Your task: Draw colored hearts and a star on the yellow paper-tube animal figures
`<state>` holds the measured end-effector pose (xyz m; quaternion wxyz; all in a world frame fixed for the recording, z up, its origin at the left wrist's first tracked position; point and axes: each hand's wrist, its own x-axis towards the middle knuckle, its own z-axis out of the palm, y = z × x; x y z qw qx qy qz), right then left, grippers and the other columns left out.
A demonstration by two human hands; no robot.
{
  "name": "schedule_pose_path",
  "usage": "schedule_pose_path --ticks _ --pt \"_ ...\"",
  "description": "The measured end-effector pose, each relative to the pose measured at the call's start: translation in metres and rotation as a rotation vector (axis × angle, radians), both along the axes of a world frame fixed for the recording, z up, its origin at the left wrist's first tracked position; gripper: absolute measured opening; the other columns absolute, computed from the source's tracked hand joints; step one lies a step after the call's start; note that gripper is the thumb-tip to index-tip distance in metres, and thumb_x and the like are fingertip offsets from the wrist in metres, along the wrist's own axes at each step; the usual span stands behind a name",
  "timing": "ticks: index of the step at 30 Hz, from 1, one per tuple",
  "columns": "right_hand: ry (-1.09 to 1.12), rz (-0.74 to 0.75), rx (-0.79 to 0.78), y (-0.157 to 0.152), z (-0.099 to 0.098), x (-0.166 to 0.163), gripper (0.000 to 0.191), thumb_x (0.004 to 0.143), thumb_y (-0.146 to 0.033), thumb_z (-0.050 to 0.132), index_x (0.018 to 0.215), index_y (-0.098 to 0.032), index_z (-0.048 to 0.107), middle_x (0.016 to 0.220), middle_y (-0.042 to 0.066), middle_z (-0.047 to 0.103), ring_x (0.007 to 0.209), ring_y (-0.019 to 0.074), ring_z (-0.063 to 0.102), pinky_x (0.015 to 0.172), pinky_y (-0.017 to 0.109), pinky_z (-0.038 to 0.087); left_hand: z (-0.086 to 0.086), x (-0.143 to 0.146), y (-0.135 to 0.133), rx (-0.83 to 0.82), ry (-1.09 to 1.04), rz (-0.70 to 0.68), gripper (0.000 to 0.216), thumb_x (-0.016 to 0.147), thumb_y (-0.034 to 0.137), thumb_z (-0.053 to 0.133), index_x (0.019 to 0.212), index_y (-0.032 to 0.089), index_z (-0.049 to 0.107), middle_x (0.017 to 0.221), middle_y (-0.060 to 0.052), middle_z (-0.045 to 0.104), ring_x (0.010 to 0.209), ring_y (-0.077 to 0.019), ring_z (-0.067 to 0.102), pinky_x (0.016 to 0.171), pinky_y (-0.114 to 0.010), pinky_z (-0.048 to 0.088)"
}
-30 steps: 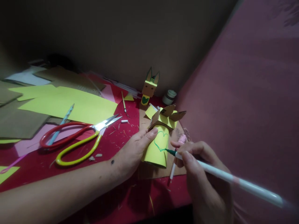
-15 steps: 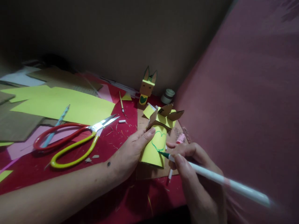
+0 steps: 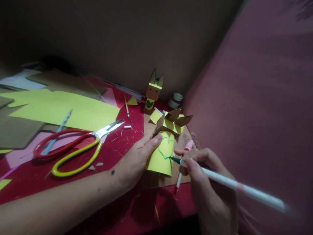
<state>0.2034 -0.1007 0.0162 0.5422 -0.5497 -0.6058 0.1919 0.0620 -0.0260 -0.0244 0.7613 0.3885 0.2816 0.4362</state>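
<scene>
My left hand [image 3: 140, 160] is wrapped round a yellow paper tube [image 3: 158, 166], its thumb resting on the front near the upper edge. A green heart outline [image 3: 166, 147] is drawn on the tube. Cardboard ear-like flaps [image 3: 184, 120] and yellow paper stick out beyond the tube's far end. In my right hand [image 3: 207, 182] is a white marker [image 3: 222, 179], pinched between thumb and fingers. Its green tip is at the heart's lower right line; whether it touches the paper I cannot tell. The tube is over a brown cardboard sheet [image 3: 154, 182].
Scissors with red and yellow handles [image 3: 97, 133] lie left of my hand, over a light blue pencil [image 3: 58, 132]. Yellow paper [image 3: 73, 107] spreads behind. A finished-looking cardboard figure with ears [image 3: 153, 93] stands at the back beside a small jar [image 3: 175, 100]. A pink wall [image 3: 264, 98] rises at right.
The marker's tip has shifted slightly right, from the heart's bottom point to its lower right side, and my right hand moved with it. My left hand keeps the tube in place.
</scene>
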Motion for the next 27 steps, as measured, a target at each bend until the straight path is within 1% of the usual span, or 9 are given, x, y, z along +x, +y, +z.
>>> schedule_pose_path --ticks 2,4,9,12,15,18,22,24,27 --pt "0.036 0.015 -0.004 0.0011 0.0006 -0.0007 0.022 0.095 -0.028 0.062 0.074 -0.023 0.063 0.069 -0.002 0.063 0.067 0.0124 0.062 0.059 0.020 0.048 0.0006 -0.0001 -0.0002 -0.006 0.005 0.005 0.052 0.094 0.054 0.063 0.127 0.013 0.063 0.106 -0.013 0.077 0.081 -0.0196 0.069 0.069 -0.028 0.053" --pt "0.055 0.030 -0.007 0.0010 0.0007 -0.0008 0.023 0.096 -0.029 0.061 0.073 -0.023 0.061 0.071 -0.002 0.064 0.067 0.0129 0.062 0.058 0.021 0.047 0.0015 -0.0001 -0.0009 -0.013 0.004 0.005 0.052 0.094 0.054 0.063 0.126 0.014 0.063 0.106 -0.013 0.077 0.086 -0.0217 0.070 0.071 -0.029 0.054" --pt "-0.019 0.010 -0.033 -0.0037 -0.0021 0.0011 0.023 0.096 -0.032 0.060 0.075 -0.023 0.063 0.071 0.000 0.066 0.074 0.0169 0.064 0.072 0.028 0.051 0.0019 0.0001 -0.0018 -0.058 -0.052 -0.007 0.052 0.093 0.053 0.065 0.129 0.015 0.063 0.104 -0.014 0.078 0.085 -0.0233 0.073 0.072 -0.030 0.055" --pt "-0.041 0.010 -0.037 -0.0040 -0.0040 0.0020 0.021 0.096 -0.033 0.061 0.077 -0.024 0.065 0.072 0.000 0.068 0.076 0.0168 0.065 0.075 0.028 0.050 0.0003 0.0003 -0.0013 -0.070 -0.064 -0.025 0.053 0.093 0.053 0.065 0.131 0.016 0.061 0.105 -0.013 0.078 0.085 -0.0222 0.073 0.075 -0.029 0.055" --pt "0.000 0.013 -0.013 -0.0009 -0.0041 0.0014 0.021 0.095 -0.031 0.062 0.076 -0.024 0.064 0.073 -0.001 0.067 0.075 0.0152 0.065 0.072 0.025 0.051 -0.0002 0.0010 -0.0004 -0.054 -0.040 -0.013 0.052 0.094 0.054 0.064 0.128 0.015 0.062 0.104 -0.013 0.078 0.083 -0.0209 0.073 0.072 -0.028 0.055" --pt "0.054 0.011 0.006 0.0021 -0.0029 0.0003 0.023 0.095 -0.029 0.062 0.073 -0.023 0.062 0.073 -0.002 0.064 0.072 0.0138 0.064 0.067 0.023 0.051 0.0010 0.0017 -0.0002 -0.029 -0.037 -0.011 0.050 0.095 0.051 0.062 0.127 0.013 0.062 0.104 -0.014 0.078 0.084 -0.0222 0.073 0.069 -0.028 0.055" --pt "0.024 0.008 -0.011 0.0004 -0.0018 -0.0007 0.022 0.095 -0.030 0.062 0.074 -0.023 0.062 0.072 -0.001 0.064 0.073 0.0151 0.065 0.069 0.025 0.052 0.0019 0.0015 -0.0010 -0.034 -0.042 -0.018 0.051 0.095 0.053 0.062 0.127 0.013 0.062 0.105 -0.015 0.078 0.086 -0.0236 0.074 0.067 -0.029 0.055" --pt "-0.011 -0.007 -0.033 -0.0023 -0.0016 -0.0019 0.023 0.094 -0.032 0.062 0.073 -0.023 0.063 0.071 0.000 0.066 0.071 0.0151 0.064 0.068 0.025 0.052 0.0018 0.0014 -0.0013 -0.042 -0.065 -0.032 0.052 0.095 0.054 0.062 0.128 0.013 0.062 0.100 -0.015 0.079 0.081 -0.0240 0.075 0.063 -0.029 0.055" --pt "-0.011 0.002 -0.055 -0.0054 -0.0011 -0.0047 0.022 0.095 -0.034 0.061 0.076 -0.023 0.065 0.071 -0.001 0.067 0.067 0.0140 0.063 0.060 0.023 0.050 0.0023 0.0012 -0.0014 -0.040 -0.089 -0.039 0.054 0.094 0.054 0.064 0.129 0.013 0.062 0.089 -0.013 0.080 0.075 -0.0238 0.075 0.059 -0.028 0.054"
